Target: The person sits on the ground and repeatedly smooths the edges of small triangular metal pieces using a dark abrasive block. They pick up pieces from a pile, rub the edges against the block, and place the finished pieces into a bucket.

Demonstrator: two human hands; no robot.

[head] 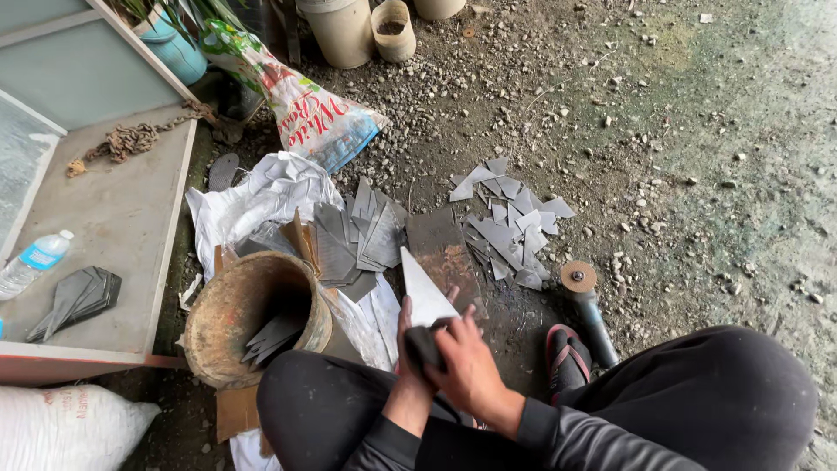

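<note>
Triangular metal blank (425, 292) points away from me, tip up toward the flat rusty plate (445, 249) on the ground, wide end buried in my grip. My left hand (406, 336) holds it from the left side, fingers closed around the lower edge. My right hand (466, 366) presses a dark cloth (425, 343) over the base, fingers curled and pressed together on it; thumb position I cannot tell.

Risks, as judged: cut edges look sharp, so a slip of the cloth could bring bare fingers onto the edge. The tip is free and unsupported, so a hard push may skate it off the plate. Angle grinder (586, 305) lies just beside my sandalled foot (567, 358). Loose offcuts (510, 227) lie near.
</note>
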